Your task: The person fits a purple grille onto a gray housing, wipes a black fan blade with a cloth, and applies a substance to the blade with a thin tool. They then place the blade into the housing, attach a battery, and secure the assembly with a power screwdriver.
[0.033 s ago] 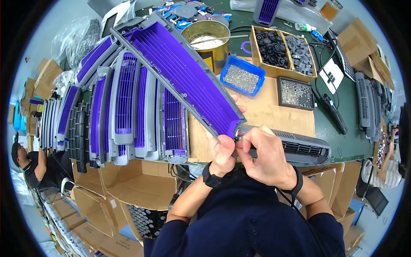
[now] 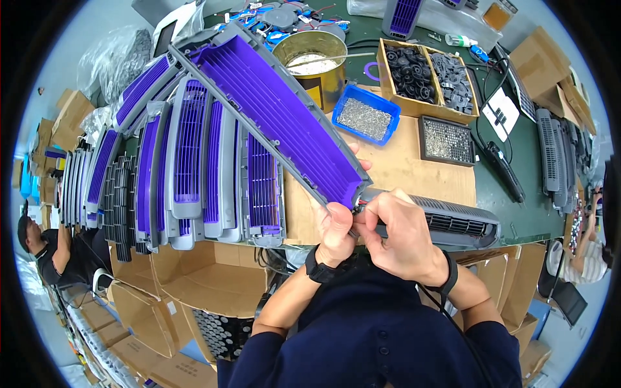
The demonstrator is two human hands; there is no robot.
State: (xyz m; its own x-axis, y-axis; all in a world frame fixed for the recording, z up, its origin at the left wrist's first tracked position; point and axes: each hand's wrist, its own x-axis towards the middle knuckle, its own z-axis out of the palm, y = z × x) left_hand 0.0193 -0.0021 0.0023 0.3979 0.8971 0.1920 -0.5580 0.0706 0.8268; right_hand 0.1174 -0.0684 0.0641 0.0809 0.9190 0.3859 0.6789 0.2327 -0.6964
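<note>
While your left hand (image 2: 336,227) clenches around the near end of the long purple-and-grey panel (image 2: 272,110), your right hand (image 2: 404,236) presses in just beside it, its fingers (image 2: 374,208) pinched on something small at that same end; what they grip is too small to tell. The panel runs diagonally from the centre of the frame up toward the upper left, its purple ribbed inside facing you. Just right of your hands a grey grille piece (image 2: 453,220) lies on the table (image 2: 524,207), touching the cardboard sheet (image 2: 401,171) beneath the panel's end. At centre left a row of similar purple-and-grey panels (image 2: 194,168) stands on edge, side by side. Above the cardboard sit a blue tray of small metal parts (image 2: 365,116), a brass-coloured tin (image 2: 317,61) and a cardboard box of black parts (image 2: 427,77). At the far left edge another person (image 2: 45,249) is bent over boxes.
</note>
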